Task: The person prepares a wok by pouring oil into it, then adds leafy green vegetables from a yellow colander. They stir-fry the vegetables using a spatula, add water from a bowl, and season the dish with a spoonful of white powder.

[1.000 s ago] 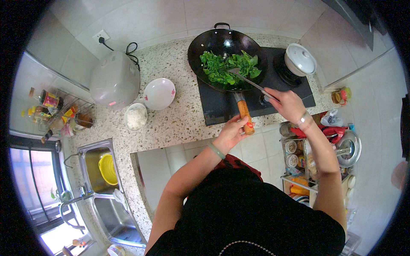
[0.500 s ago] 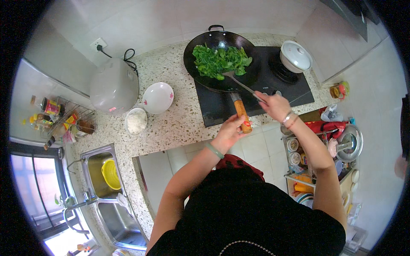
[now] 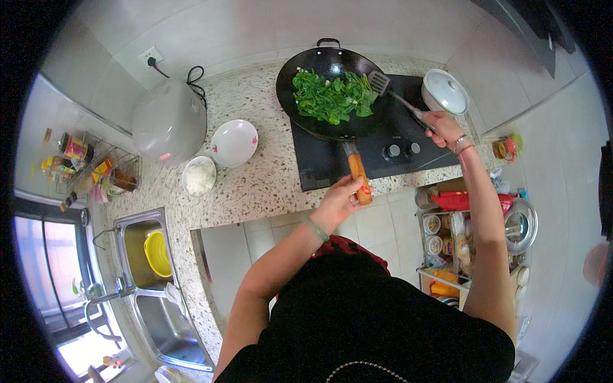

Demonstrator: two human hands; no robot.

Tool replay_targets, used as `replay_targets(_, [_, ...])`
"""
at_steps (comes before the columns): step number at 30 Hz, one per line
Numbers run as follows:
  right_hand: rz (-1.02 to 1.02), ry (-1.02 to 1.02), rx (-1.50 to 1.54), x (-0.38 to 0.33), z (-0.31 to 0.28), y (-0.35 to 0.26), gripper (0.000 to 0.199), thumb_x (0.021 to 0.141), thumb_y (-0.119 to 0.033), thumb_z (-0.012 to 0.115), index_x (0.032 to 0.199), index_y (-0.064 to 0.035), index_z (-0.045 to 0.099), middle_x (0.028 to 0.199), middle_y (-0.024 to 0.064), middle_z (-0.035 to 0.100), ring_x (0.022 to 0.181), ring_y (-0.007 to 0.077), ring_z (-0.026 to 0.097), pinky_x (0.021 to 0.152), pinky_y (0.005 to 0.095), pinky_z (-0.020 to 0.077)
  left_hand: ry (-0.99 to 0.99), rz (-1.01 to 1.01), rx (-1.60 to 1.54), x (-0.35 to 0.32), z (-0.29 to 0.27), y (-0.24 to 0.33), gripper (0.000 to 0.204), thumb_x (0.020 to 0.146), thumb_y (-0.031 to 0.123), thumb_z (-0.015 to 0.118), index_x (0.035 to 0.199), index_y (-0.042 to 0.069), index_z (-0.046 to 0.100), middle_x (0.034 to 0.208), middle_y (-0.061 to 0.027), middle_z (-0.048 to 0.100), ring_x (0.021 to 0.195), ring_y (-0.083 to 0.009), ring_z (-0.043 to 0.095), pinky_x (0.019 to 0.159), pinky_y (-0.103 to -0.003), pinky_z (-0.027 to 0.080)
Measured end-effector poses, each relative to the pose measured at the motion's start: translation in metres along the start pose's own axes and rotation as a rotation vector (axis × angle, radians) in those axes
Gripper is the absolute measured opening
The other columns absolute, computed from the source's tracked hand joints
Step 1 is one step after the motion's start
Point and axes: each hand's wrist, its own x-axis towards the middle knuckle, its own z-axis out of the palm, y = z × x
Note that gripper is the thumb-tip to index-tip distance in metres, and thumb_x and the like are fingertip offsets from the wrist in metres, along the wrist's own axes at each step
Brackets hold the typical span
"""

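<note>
Kitchen, one speckled countertop (image 3: 252,195) against tiled wall. One black hob (image 3: 319,167). Sink, two basins: the farther (image 3: 132,249) contains one yellow basket (image 3: 157,253); the nearer (image 3: 167,329) is bare metal. One wok (image 3: 329,60) on the hob's left side, containing leafy greens (image 3: 335,101). One rice cooker (image 3: 169,121), closed. One lidded white pot (image 3: 446,91), contents hidden. Two bowls: a flower-patterned bowl (image 3: 235,143) and, just beside it, a smaller bowl (image 3: 200,177) holding white food. Two hands: left hand (image 3: 341,199) with fingers wrapped around the wok's wooden handle (image 3: 356,167); right hand (image 3: 445,129) with fingers closed on one spatula (image 3: 403,102), its slotted blade at the wok's right rim, contact not determinable. Two control knobs (image 3: 392,150) on the hob.
</note>
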Motion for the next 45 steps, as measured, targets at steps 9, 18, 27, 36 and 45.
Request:
replay_targets(9, [-0.015, -0.338, 0.278, 0.045, 0.045, 0.005, 0.023, 0.095, -0.026, 0.049, 0.109, -0.0091, 0.053, 0.06, -0.0001, 0.049, 0.035, 0.0022, 0.03, 0.03, 0.0187, 0.0206, 0.01, 0.011, -0.002, 0.001, -0.004, -0.003, 0.031, 0.09, 0.019, 0.058, 0.117, 0.008, 0.049, 0.111, -0.0068, 0.057, 0.106, -0.0258, 0.057, 0.087, -0.046, 0.05])
replay_targets(18, [-0.797, 0.187, -0.998, -0.048, 0.119, 0.023, 0.04, 0.089, -0.019, 0.054, 0.128, -0.0092, 0.048, 0.063, 0.0171, 0.059, 0.055, 0.0338, 0.059, 0.049, 0.043, 0.0474, -0.023, 0.013, -0.017, -0.002, -0.002, 0.001, 0.034, 0.089, 0.019, 0.06, 0.119, 0.008, 0.049, 0.111, -0.0061, 0.058, 0.106, -0.0249, 0.058, 0.087, -0.045, 0.05])
replay_targets(27, [-0.714, 0.082, -0.965, -0.115, 0.087, 0.034, 0.037, 0.086, -0.015, 0.058, 0.122, -0.0093, 0.054, 0.072, 0.0184, 0.062, 0.061, 0.0357, 0.06, 0.056, 0.0434, 0.0482, -0.025, 0.003, -0.018, -0.005, 0.002, 0.001, 0.033, 0.09, 0.019, 0.059, 0.118, 0.007, 0.048, 0.111, -0.0064, 0.057, 0.106, -0.0242, 0.057, 0.089, -0.046, 0.048])
replay_targets(36, [-0.68, 0.244, -1.187, -0.039, 0.122, 0.038, 0.041, 0.086, -0.019, 0.054, 0.126, -0.013, 0.048, 0.064, 0.0181, 0.062, 0.06, 0.0326, 0.063, 0.051, 0.0437, 0.0505, -0.061, 0.004, -0.011, 0.002, -0.005, 0.0, 0.038, 0.087, 0.018, 0.064, 0.119, 0.008, 0.046, 0.108, -0.0075, 0.055, 0.104, -0.023, 0.057, 0.085, -0.045, 0.049])
replay_targets(45, [-0.626, 0.096, -0.654, -0.061, 0.044, 0.02, 0.034, 0.086, -0.021, 0.061, 0.118, -0.0094, 0.06, 0.071, 0.0149, 0.064, 0.053, 0.0207, 0.059, 0.053, 0.0307, 0.0471, -0.029, 0.013, -0.01, 0.0, -0.004, -0.001, 0.031, 0.09, 0.019, 0.059, 0.117, 0.007, 0.049, 0.109, -0.007, 0.056, 0.106, -0.0248, 0.057, 0.089, -0.047, 0.048])
